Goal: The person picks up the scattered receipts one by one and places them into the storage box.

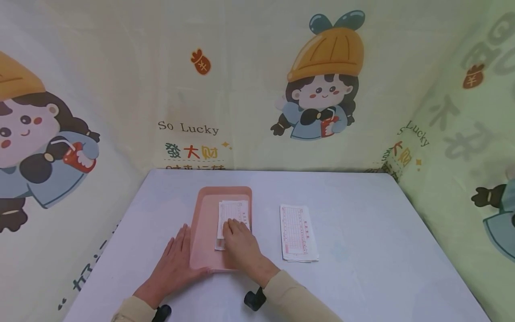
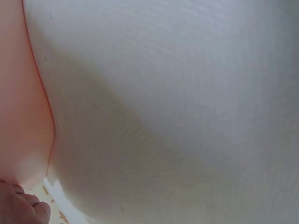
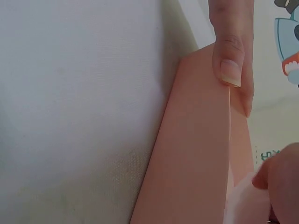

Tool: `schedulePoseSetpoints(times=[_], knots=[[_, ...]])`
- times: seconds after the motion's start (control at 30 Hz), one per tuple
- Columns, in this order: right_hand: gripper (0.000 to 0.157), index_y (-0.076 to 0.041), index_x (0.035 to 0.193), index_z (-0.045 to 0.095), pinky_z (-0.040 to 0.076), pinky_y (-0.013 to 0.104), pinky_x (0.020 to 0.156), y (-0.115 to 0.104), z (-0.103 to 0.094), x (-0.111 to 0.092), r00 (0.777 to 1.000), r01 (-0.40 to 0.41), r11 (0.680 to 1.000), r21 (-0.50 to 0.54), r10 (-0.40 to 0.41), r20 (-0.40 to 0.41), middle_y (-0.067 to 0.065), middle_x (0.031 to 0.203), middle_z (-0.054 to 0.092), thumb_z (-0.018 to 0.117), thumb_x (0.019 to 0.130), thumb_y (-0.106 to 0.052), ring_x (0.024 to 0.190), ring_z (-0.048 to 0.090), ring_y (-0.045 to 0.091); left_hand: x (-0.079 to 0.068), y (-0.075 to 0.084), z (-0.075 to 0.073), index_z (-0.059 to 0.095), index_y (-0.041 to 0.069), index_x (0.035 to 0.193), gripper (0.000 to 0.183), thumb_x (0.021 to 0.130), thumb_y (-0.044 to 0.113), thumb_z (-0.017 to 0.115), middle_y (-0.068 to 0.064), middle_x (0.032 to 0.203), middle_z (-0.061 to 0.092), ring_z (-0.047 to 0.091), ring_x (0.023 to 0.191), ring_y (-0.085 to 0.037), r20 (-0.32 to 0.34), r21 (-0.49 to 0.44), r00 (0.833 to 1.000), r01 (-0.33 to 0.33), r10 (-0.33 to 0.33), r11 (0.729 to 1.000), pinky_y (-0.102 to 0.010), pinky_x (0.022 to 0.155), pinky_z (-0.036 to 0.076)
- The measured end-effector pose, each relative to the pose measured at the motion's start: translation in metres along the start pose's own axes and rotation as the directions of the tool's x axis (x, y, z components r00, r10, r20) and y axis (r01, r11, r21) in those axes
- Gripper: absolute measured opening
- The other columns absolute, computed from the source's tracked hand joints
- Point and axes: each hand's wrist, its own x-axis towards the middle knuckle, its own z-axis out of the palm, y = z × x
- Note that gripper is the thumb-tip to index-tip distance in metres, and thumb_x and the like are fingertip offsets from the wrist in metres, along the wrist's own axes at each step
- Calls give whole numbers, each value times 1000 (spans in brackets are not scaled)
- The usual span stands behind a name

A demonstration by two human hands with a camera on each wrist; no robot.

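A pink rectangular tray [image 1: 206,214] lies on the white table, with red-printed paper forms [image 1: 233,209] inside it. My right hand [image 1: 242,243] reaches over the tray's front part and holds the upper forms by their lower end; the fingertips' underside is hidden. A lower sheet [image 1: 219,246] shows beneath them. My left hand [image 1: 175,257] rests along the tray's left side, fingers straight, thumb at the front edge. The right wrist view shows that thumb [image 3: 230,65] on the rim. To the right of the tray is a second stack of forms [image 1: 297,232].
The white table [image 1: 354,214] has a far edge against a cloth backdrop [image 1: 249,89] printed with cartoon figures and lettering. Similar cloth hangs at both sides. A black wrist device [image 1: 255,299] shows below my right wrist.
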Motion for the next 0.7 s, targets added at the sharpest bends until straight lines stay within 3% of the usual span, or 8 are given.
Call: schedulePoseSetpoints(times=[0.17,0.27,0.7], knots=[[49,-4,141,52,41,35,115,3,-5,-6,991,-51,983,175,29,129,10,146,54,56,99,-30,137,51,22,-1,0,0,19,-9,152,129,71,79,66,-29,159,23,26,147,-42,-9,-7,1000,-4,4,1000,-62,117,26],[51,-4,144,50,39,34,116,7,-10,-10,989,-62,969,237,28,147,10,148,51,55,100,-30,139,48,23,0,1,0,18,-9,152,128,72,79,66,-29,159,23,26,147,-42,-8,-6,1000,-5,5,1000,-62,117,27],[50,0,143,50,40,37,116,37,-21,-24,998,-64,947,315,60,23,13,149,50,55,99,-24,139,48,26,-1,3,-1,18,-8,153,129,71,81,64,-28,159,22,26,146,-40,-4,6,1000,4,-4,1000,-61,117,27]])
